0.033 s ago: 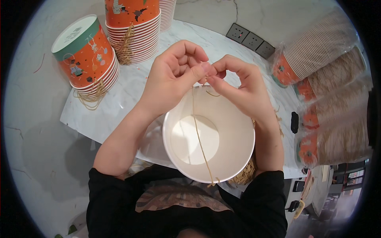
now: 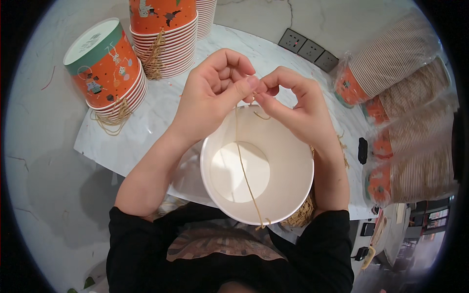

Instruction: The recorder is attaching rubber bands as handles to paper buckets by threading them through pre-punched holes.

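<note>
A large white paper bucket (image 2: 288, 161) stands in front of me with its mouth up. A thin tan twine (image 2: 245, 171) runs across its opening from a knot (image 2: 263, 224) at the near rim up to my fingers. At the far rim, my left hand (image 2: 220, 90) pinches the twine between thumb and forefinger. Close against it, my right hand (image 2: 295, 102) pinches the same twine, its fingertips nearly touching the left ones. A short curved end (image 2: 262, 116) hangs inside the bucket below my right thumb. My fingers hide the twine's exact path at the far rim.
Stacked orange buckets with twine handles stand at the far left, a shorter stack (image 2: 105, 73) and a taller stack (image 2: 163, 49). Plastic-wrapped bucket stacks (image 2: 400, 58) lie along the right. Black sockets (image 2: 311, 50) sit at the back edge; a twine bundle (image 2: 301, 213) lies beside the bucket.
My hands stay almost in place, fingertips shifting slightly at the far rim. The bucket has not moved.
</note>
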### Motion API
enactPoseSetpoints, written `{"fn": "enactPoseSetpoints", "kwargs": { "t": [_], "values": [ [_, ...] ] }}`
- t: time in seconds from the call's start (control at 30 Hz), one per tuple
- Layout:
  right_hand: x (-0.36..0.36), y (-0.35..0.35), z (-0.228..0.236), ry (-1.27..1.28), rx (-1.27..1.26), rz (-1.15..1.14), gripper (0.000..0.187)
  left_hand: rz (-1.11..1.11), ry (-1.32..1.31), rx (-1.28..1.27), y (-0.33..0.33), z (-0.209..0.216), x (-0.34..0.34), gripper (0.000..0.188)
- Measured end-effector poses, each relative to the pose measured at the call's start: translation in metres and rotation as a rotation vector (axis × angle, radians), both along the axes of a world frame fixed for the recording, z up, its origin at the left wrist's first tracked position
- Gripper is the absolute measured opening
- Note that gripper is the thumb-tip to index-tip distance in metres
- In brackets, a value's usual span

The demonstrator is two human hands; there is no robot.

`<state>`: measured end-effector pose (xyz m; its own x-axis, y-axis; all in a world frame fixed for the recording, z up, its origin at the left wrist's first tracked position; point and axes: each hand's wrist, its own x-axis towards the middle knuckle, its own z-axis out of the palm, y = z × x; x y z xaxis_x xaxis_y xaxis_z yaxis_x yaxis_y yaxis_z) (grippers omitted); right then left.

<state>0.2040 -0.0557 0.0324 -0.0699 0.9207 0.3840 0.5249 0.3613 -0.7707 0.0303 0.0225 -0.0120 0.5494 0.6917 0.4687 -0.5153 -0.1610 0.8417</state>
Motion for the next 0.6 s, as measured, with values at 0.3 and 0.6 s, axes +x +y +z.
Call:
{"fn": "enactPoseSetpoints", "kwargs": {
  "t": [0.3, 0.6],
  "values": [
    [0.016, 0.008, -0.007, -0.273, 0.128, -0.074, 0.009, 0.027, -0.091, -0.165, 0.0, -0.012, 0.009, 0.015],
    [0.052, 0.029, -0.032, 0.536, -0.679, 0.331, 0.008, 0.337, -0.395, -0.271, -0.002, -0.01, 0.013, 0.017]
  ]
}}
